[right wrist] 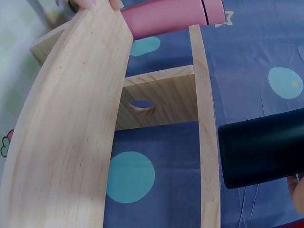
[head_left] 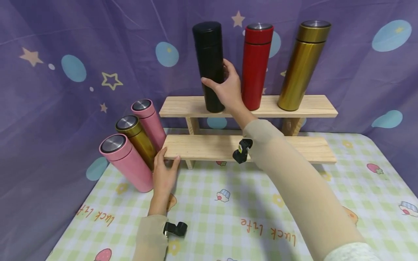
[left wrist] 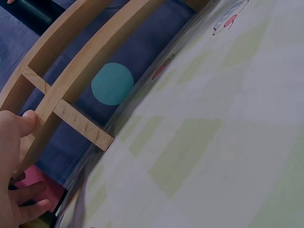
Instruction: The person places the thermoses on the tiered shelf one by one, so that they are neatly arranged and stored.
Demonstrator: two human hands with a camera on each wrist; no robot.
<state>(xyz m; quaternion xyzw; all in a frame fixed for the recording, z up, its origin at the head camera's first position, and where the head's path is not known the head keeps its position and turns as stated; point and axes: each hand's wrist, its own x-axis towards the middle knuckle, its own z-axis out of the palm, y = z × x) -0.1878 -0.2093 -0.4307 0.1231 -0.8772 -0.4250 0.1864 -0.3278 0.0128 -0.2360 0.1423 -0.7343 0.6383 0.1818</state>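
Note:
My right hand (head_left: 230, 88) grips a black thermos bottle (head_left: 209, 47), thumb at its front and fingers round its right side. The bottle is upright, its base (right wrist: 232, 156) right at the upper board (head_left: 183, 105) of a two-tier wooden shelf. On that board, a red thermos (head_left: 257, 65) and a gold thermos (head_left: 302, 69) stand to the right. My left hand (head_left: 164, 177) holds the left end of the lower board (head_left: 202, 146), its thumb on the front edge. In the left wrist view the other fingers (left wrist: 31, 192) reach past the board's end.
Left of the shelf, two pink thermoses (head_left: 130, 165) (head_left: 151, 123) and a gold one (head_left: 138, 139) stand in a row on the table, close beside my left hand. A checked cloth (head_left: 209, 210) covers the table. Behind hangs a purple curtain (head_left: 130, 43) with stars and blue spots.

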